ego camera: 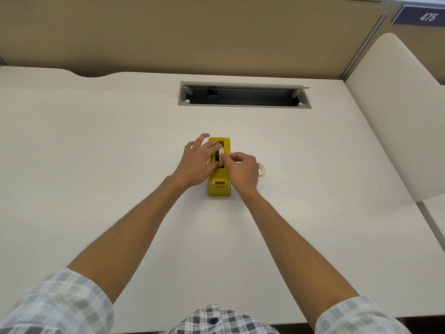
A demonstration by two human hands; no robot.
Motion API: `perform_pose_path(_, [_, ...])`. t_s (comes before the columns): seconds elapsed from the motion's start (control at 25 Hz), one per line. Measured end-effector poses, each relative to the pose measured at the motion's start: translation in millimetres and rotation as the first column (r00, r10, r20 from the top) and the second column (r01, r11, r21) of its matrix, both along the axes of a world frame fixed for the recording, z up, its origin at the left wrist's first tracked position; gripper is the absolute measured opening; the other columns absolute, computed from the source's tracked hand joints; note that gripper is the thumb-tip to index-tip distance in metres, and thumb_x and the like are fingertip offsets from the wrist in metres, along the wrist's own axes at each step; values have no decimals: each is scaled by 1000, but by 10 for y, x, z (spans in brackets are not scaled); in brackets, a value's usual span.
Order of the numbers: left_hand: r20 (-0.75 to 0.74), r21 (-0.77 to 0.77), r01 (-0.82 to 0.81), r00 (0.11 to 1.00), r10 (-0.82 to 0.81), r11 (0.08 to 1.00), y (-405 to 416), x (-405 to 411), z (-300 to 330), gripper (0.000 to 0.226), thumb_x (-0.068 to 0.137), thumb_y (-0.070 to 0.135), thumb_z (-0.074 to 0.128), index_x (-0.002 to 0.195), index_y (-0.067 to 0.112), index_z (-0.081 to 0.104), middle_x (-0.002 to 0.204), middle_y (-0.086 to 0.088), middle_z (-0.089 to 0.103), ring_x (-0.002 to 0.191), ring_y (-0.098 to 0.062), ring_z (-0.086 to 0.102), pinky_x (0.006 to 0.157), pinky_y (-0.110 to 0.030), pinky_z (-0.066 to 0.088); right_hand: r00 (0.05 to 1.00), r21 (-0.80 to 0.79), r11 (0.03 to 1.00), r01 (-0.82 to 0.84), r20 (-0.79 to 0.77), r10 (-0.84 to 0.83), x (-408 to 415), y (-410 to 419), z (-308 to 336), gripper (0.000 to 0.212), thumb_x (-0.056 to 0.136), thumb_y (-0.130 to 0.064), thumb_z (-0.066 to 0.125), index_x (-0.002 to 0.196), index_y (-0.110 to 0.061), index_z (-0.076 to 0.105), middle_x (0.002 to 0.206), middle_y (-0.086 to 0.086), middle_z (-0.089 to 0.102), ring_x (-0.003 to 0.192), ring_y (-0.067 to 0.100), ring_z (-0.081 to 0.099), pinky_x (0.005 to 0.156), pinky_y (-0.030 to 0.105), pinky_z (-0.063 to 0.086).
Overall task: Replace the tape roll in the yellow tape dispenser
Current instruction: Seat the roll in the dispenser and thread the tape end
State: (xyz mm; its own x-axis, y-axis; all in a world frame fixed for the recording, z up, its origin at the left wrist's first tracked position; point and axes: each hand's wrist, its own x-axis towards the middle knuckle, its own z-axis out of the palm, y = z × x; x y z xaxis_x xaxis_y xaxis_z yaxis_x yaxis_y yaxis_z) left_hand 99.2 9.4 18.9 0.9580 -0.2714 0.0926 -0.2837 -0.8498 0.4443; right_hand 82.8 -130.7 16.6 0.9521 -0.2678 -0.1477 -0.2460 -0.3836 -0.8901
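Note:
The yellow tape dispenser (pixel 218 186) stands in the middle of the white desk (pixel 96 153), its cutter end toward me. A tape roll on a dark hub (pixel 219 155) sits in the dispenser's slot. My left hand (pixel 196 163) wraps over the dispenser's left side, and its fingers hold the roll. My right hand (pixel 242 171) comes from the right and pinches the roll's edge with thumb and forefinger. A second whitish tape roll (pixel 262 169) lies flat on the desk just right of my right hand, partly hidden by it.
An open grey cable tray (pixel 244 95) is set into the desk behind the dispenser. A tan partition (pixel 192 37) closes the back, and a white side panel (pixel 397 116) stands at the right. The desk's front edge is near my shirt.

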Motion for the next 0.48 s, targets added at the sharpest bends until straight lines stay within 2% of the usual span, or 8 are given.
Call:
perform_pose_path(0.16, [-3,5,1,1000,-1,1000,5,3,9,48,95,39,55,139,21,48,149,2,45,147,-20,16,115,-48,17,1000,-55,999,-4,-3,4,-3,-4,38,29,83,-51,63,71,-26,73,73,-12,70,74,6,62,60,27,40])
perform_pose_path(0.48, [-12,4,-1,1000,1,1000,7,7,10,49,95,41,54,139,21,48,149,2,45,147,-20,18,115,-49,17,999,-125,992,-22,30,26,-25,0,36,35,86,-55,60,73,-25,73,78,-11,70,76,10,61,58,26,37])
